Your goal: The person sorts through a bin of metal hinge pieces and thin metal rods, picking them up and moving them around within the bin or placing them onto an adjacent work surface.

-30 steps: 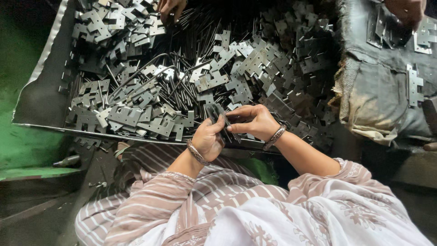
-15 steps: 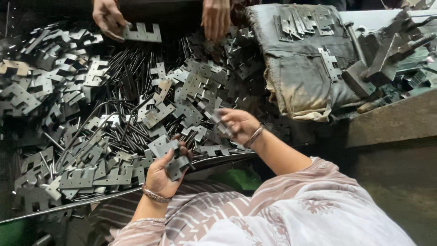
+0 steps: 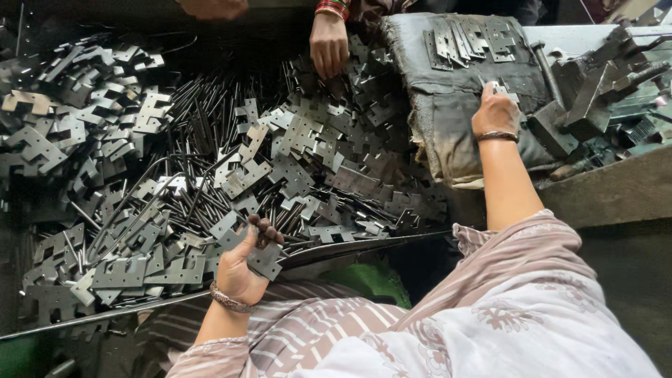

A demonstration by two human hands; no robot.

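My left hand (image 3: 245, 262) is closed around a flat grey metal hinge plate (image 3: 264, 259) at the near edge of a big heap of hinge plates and thin steel pins (image 3: 210, 161). My right hand (image 3: 495, 112) is stretched out to the right, holding a small hinge piece (image 3: 501, 88) against a folded grey cloth pad (image 3: 455, 105). A row of finished hinge plates (image 3: 465, 38) lies along the far part of that pad.
Another person's hand (image 3: 329, 45), with red bangles, rests on the heap at the far side; a second hand (image 3: 210, 7) shows at the top edge. A dark metal press tool (image 3: 595, 84) stands at right. The tray's metal rim (image 3: 336, 248) runs along the front.
My right hand has travelled from the heap's middle over to the cloth pad at right with a small piece. My left hand stays at the near edge, gripping a plate.
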